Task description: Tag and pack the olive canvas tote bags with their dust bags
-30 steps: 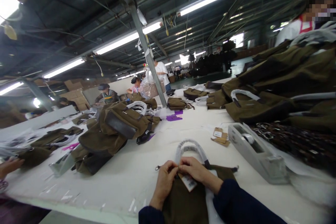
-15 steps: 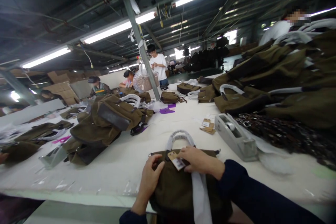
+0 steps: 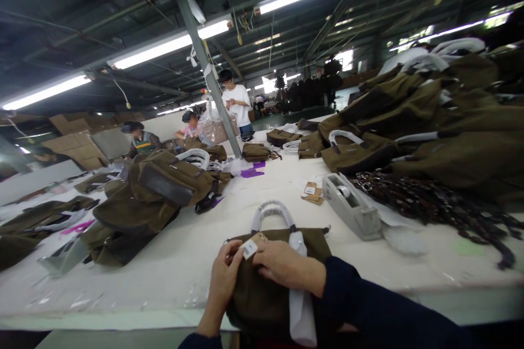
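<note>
An olive-brown handbag (image 3: 262, 300) stands at the table's front edge, close to me. Its top handle (image 3: 271, 208) is wrapped in white film and stands upright, and a wrapped white strap (image 3: 302, 313) hangs down its front. At the bag's top, a cardboard hang tag (image 3: 250, 248) with a white barcode label is between my hands. My left hand (image 3: 224, 272) pinches the tag's left edge between thumb and fingers. From the other side my right hand (image 3: 284, 264) has curled fingers on the tag's right part, its fingertips partly hidden.
A grey tape dispenser (image 3: 354, 210) and some loose hang tags (image 3: 313, 192) lie beyond the bag on the white table (image 3: 172, 262). Piled handbags (image 3: 135, 202) stand left, more (image 3: 442, 120) right, beside dark straps (image 3: 429, 207). Several people work farther back.
The hang tag has turned and lifted, its label now tilted between both hands. My right hand has moved left onto it. The view has shifted a little to the right.
</note>
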`<move>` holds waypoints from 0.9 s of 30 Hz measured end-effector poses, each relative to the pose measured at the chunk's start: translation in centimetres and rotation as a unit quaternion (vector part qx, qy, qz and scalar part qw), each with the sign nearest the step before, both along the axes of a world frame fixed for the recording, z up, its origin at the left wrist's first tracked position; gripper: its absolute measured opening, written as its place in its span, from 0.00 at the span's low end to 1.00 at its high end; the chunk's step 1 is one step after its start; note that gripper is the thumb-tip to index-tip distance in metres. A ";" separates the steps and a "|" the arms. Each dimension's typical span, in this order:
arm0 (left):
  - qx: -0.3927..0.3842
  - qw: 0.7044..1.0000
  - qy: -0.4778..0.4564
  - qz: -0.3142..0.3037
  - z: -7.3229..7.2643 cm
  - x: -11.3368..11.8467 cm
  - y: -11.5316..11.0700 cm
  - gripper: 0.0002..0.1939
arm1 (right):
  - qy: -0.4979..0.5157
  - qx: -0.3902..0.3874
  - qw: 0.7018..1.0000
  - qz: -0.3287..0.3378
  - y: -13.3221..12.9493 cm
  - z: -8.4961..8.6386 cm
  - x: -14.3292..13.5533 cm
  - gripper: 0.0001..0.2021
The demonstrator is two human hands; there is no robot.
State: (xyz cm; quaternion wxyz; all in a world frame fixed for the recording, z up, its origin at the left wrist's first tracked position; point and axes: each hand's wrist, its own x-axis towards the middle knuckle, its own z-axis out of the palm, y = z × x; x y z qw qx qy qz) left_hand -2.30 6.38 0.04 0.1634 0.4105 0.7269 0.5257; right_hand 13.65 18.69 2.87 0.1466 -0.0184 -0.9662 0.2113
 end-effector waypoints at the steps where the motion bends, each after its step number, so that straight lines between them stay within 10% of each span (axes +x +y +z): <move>1: -0.004 0.999 0.035 -0.002 0.0 0.0 -0.1 0.19 | -0.003 -0.010 1.000 0.006 0.3 0.6 0.7 0.08; 7: -0.100 0.970 0.213 -0.066 1.3 1.0 -0.6 0.20 | -0.007 -0.042 0.998 -0.053 2.5 2.0 4.9 0.09; 18: -0.165 0.893 0.416 -0.057 4.0 2.3 -1.7 0.14 | 0.118 -0.169 0.968 -0.145 3.6 -2.3 10.0 0.10; 27: -0.064 0.949 0.309 -0.018 -1.2 1.7 -8.4 0.14 | 0.182 -0.213 0.946 -0.161 3.5 -3.9 10.7 0.09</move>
